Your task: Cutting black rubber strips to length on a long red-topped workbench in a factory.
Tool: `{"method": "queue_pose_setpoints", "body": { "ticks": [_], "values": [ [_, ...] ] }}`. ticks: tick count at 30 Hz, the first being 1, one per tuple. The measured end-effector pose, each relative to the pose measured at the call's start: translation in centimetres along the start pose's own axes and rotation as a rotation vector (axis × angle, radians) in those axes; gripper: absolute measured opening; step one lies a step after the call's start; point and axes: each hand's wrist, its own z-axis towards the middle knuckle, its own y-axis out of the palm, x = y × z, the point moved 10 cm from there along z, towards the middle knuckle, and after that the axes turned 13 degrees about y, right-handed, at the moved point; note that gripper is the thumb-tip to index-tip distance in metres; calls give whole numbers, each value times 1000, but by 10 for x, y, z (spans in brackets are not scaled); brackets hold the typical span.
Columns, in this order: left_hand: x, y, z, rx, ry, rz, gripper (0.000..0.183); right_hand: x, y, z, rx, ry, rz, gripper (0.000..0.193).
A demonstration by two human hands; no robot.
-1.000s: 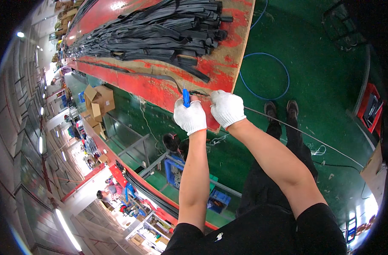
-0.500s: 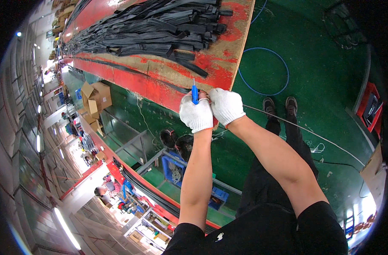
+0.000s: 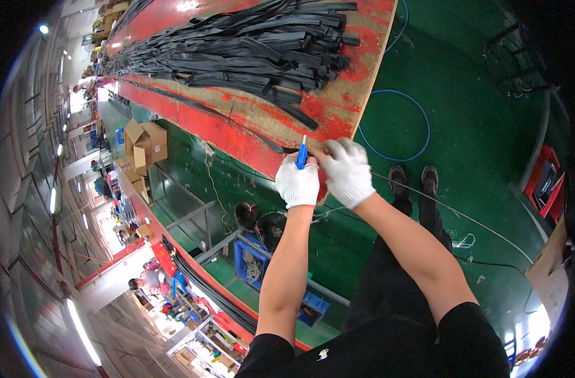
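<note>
My left hand (image 3: 298, 183), in a white knit glove with bare fingertips, is closed at the near corner of the red worn table (image 3: 193, 129). From its grip a small blue-handled tool (image 3: 302, 156) with a thin pale metal tip points up and away. A single black strap (image 3: 262, 140) runs along the table's edge to the fingers of this hand; whether they pinch its end is hidden. Just right of it is my right hand (image 3: 347, 173), gloved alike, its fingers blurred but apart, the thumb side toward the left hand. Nothing shows in it.
Farther up the table lies a large heap of black straps (image 3: 256, 53). A blue hose (image 3: 426, 126) loops on the green floor to the right. Below the table are a metal frame (image 3: 205, 252), a blue crate (image 3: 249, 259) and cardboard boxes (image 3: 152, 142). A person (image 3: 150, 282) is at the lower left.
My right hand has parted slightly from my left, its fingers loosening. The blue tool stays in my left hand, now tilted a little to the right. The whole view has shifted slightly.
</note>
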Motion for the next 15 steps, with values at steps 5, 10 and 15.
{"method": "queue_pose_setpoints", "body": {
  "ticks": [5, 10, 15],
  "values": [
    [17, -4, 2, 29, 72, 88, 34, 160, -36, -89, -144, 416, 35, 44],
    [20, -4, 3, 20, 73, 111, 32, 288, -77, -178, -502, 584, -58, 31],
    [15, 3, 3, -51, 43, 146, 30, 268, -103, -182, -486, 531, -54, 28]
  ]
}}
